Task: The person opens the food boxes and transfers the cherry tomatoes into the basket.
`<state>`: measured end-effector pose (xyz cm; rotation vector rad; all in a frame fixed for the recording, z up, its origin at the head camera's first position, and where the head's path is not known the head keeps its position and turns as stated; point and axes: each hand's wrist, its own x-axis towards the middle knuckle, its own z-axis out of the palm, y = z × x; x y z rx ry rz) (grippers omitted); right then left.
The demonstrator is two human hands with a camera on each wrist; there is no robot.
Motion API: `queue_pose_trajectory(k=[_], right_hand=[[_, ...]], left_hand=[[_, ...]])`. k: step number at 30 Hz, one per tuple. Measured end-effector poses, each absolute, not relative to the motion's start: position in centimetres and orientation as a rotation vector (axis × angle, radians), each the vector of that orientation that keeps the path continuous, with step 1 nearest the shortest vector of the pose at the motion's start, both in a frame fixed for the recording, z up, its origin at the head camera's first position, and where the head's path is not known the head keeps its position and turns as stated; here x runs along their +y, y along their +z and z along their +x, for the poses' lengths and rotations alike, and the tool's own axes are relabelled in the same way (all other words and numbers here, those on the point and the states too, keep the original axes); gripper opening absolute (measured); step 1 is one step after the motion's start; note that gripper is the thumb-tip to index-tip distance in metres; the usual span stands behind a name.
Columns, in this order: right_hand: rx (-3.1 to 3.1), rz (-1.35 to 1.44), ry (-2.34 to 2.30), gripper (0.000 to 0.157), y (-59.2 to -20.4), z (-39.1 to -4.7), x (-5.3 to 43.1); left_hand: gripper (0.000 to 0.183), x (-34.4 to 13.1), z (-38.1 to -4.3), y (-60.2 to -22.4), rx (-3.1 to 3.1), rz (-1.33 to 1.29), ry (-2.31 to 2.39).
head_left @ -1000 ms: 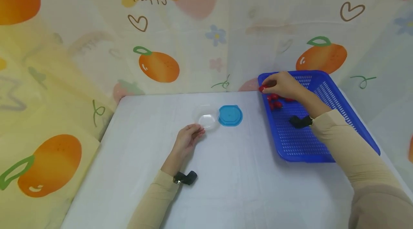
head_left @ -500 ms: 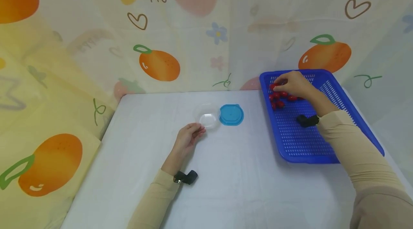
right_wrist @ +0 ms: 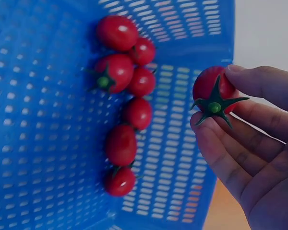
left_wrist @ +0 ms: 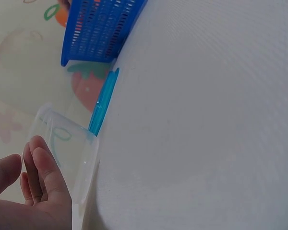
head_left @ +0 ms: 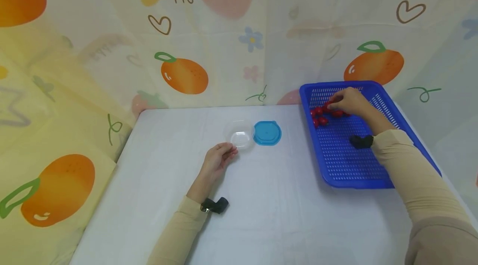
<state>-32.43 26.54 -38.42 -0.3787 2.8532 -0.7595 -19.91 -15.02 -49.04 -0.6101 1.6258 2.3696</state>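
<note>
At the near rim of a small clear plastic container (head_left: 240,137) on the table, my left hand (head_left: 217,160) pinches the edge between thumb and fingers. A blue lid (head_left: 267,133) lies flat, joined to or touching the container's right side. Over the far left part of a blue basket (head_left: 352,169), my right hand (head_left: 350,101) holds a cherry tomato (right_wrist: 213,88) by thumb and fingertips, its green calyx facing the wrist camera. Several more cherry tomatoes (right_wrist: 121,145) lie on the basket floor along its wall, one with a green calyx showing.
White cloth covers the table (head_left: 269,211). A patterned curtain (head_left: 224,49) with oranges and hearts hangs right behind its far edge and along the left. The basket's raised perforated walls stand at the table's right side.
My right hand has moved rightward, from the basket's left rim to over the tomatoes inside, with a tomato at its fingertips. The left hand and container stay in place.
</note>
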Motion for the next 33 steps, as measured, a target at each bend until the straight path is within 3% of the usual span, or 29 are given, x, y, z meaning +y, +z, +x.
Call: queue_pose_trajectory(k=[33], right_hand=[[2.804, -0.248, -0.578, 0.019, -42.4, -32.6, 25.8]], left_hand=[[0.016, -15.1, -19.8, -48.9, 1.591, -0.574, 2.387]])
